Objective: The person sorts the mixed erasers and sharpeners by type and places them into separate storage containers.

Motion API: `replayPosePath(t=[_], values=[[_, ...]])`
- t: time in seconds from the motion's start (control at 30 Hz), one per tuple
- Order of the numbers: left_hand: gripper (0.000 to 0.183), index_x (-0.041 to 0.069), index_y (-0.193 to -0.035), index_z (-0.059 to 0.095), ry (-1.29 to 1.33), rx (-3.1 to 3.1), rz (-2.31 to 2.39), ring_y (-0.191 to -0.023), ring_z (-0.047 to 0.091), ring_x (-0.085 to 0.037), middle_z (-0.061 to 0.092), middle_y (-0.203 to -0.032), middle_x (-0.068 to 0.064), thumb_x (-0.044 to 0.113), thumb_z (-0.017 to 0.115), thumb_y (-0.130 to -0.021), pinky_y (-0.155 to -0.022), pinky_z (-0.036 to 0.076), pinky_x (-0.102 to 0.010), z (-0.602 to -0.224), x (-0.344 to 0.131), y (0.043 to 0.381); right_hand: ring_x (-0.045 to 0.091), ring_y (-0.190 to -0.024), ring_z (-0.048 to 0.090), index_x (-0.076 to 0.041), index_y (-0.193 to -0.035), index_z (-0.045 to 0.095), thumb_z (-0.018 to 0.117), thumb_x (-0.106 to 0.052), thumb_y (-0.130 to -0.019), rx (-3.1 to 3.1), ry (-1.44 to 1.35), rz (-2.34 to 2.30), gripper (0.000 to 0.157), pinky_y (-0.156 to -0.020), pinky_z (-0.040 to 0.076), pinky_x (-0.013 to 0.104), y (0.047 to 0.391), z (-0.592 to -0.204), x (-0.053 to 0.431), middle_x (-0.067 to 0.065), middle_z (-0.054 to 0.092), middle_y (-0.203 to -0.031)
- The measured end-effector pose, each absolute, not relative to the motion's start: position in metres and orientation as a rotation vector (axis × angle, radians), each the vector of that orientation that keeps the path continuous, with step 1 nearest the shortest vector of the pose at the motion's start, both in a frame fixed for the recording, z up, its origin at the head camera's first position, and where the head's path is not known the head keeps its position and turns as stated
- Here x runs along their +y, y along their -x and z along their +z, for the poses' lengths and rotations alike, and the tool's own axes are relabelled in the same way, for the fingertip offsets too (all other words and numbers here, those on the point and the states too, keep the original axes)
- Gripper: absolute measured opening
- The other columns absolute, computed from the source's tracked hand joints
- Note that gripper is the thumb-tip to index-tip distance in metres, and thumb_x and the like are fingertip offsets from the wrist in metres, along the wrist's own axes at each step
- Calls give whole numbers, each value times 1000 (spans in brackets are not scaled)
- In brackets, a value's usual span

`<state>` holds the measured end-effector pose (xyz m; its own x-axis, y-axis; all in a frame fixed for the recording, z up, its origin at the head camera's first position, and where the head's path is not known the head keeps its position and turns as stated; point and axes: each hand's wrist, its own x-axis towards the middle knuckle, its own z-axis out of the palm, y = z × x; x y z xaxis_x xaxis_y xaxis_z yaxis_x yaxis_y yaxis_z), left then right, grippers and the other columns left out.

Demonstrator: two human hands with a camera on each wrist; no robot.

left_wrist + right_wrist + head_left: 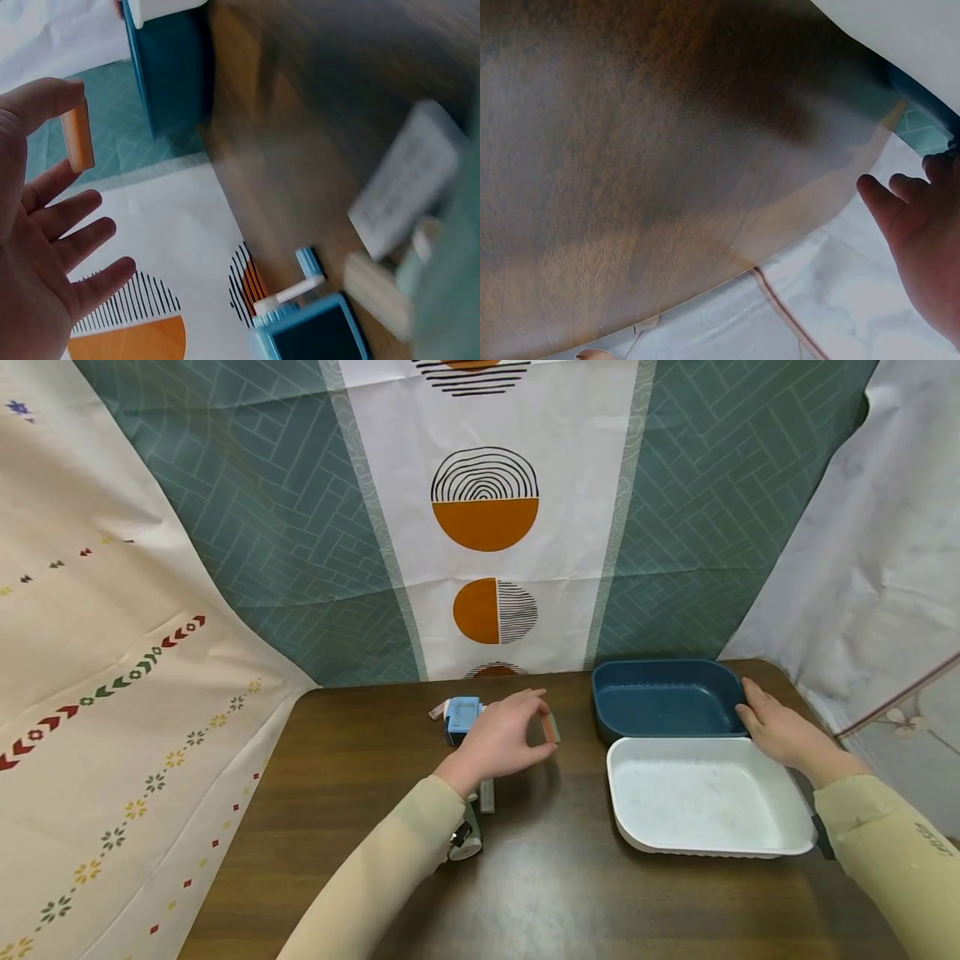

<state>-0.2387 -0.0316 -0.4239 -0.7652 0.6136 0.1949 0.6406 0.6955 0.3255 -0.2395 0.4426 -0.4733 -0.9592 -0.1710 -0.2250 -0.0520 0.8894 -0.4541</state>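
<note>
"One orange block (551, 728), held where?"
"Pinched by the left hand (504, 735) above the table (540, 877), left of the blue tray (667, 710); the right hand (791, 735) touches that tray, grip unclear"

Brown table (330, 793), blue tray (667, 703), white tray (708, 797) (nearer), light-blue item (462, 714).

I saw a green-and-white hanging (486, 566) at top centre, cream cloth (112, 710) at left, white cloth (885, 577) at upper right.
</note>
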Motion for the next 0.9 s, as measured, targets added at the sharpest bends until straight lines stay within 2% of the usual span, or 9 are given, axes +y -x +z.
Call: replayPosePath(t=[0.17,0.3,0.47,0.63,0.9], values=[[35,16,-116,71,1032,-2827,-597,-145,53,-22,56,-157,-7,42,80,-94,-112,49,-38,-422,-14,246,65,-153,2,10,-163,-13,20,-40,-118,2804,177,-666,75,-119,10,76,239,-472,441,43,-7,-167],[38,15,-119,71,1007,-2843,-613,-144,53,-20,56,-158,-5,43,80,-95,-111,49,-36,-422,0,250,65,-152,2,10,-163,-14,20,-41,-118,2805,173,-663,75,-119,10,76,239,-471,441,43,-6,-167],[42,14,-124,71,976,-2885,-626,-146,51,-21,55,-159,-6,45,78,-96,-116,45,-36,-425,13,253,65,-152,1,11,-162,-15,20,-40,-119,2799,183,-685,75,-119,9,76,238,-473,442,43,-7,-167],[39,15,-122,71,949,-2902,-612,-144,53,-21,55,-159,-8,43,78,-97,-115,46,-37,-429,26,257,65,-153,1,11,-163,-13,21,-39,-119,2804,191,-690,75,-120,9,76,238,-474,442,43,-6,-167],[43,13,-129,70,919,-2929,-585,-148,49,-21,53,-160,-7,43,75,-99,-116,45,-35,-438,49,261,64,-153,0,10,-163,-13,21,-40,-118,2802,178,-688,76,-120,8,76,237,-473,442,41,-8,-168]])
